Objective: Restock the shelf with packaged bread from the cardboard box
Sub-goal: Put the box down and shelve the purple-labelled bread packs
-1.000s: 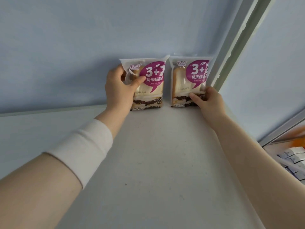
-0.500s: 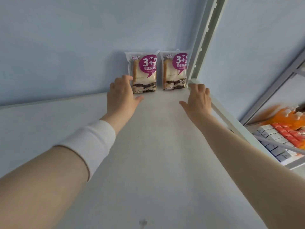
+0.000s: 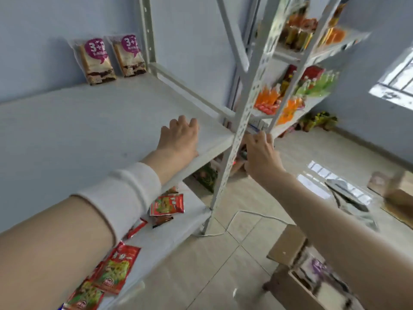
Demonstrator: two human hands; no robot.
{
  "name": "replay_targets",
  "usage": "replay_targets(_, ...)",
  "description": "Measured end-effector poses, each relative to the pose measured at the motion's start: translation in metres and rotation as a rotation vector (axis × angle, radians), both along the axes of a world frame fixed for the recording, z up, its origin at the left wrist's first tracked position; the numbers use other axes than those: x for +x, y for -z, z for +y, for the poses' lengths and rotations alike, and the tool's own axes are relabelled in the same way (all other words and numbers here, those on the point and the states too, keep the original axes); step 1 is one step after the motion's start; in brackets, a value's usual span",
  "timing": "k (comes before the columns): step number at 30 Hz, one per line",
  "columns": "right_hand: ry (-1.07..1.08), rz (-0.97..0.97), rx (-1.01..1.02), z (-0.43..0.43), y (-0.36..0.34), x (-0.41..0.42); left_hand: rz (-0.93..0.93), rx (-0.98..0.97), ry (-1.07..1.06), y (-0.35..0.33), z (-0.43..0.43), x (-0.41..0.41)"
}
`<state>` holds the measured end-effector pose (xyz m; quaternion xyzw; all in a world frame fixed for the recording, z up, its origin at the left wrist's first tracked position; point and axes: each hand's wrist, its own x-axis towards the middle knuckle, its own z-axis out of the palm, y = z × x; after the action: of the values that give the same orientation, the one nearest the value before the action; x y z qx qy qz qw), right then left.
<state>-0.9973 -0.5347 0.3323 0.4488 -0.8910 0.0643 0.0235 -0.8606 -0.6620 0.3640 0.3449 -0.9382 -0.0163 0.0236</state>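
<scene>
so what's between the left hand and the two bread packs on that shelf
Nothing: the head view shows only bare shelf board between the left hand and the bread packs.

Glossy plastic bread packs [image 3: 98, 61] on matt painted-metal shelf [image 3: 89, 121].

Two bread packs [image 3: 111, 60] side by side at shelf [image 3: 89, 121] back, against wall [image 3: 33, 41].
</scene>
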Motion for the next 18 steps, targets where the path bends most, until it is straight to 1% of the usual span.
replay_targets(2,0.083,-0.009,0.018,0.066,0.01,-0.02,0.002,0.063,0.087,0.01,0.053,-0.032)
replay_targets(4,0.163,-0.016,0.074,0.137,0.032,-0.038,-0.035,0.134,0.163,0.033,0.109,-0.065)
replay_targets(7,0.35,-0.109,0.199,0.25,0.079,-0.06,-0.173,0.187,0.268,0.086,0.196,-0.11)
replay_targets(11,0.58,-0.247,0.32,0.381,0.141,-0.07,-0.333,0.331,0.363,0.161,0.305,-0.154)
replay_targets(14,0.679,-0.368,0.343,0.441,0.174,-0.08,-0.391,0.407,0.419,0.203,0.36,-0.181)
replay_targets(18,0.786,-0.518,0.368,0.481,0.217,-0.1,-0.44,0.469,0.43,0.252,0.402,-0.217)
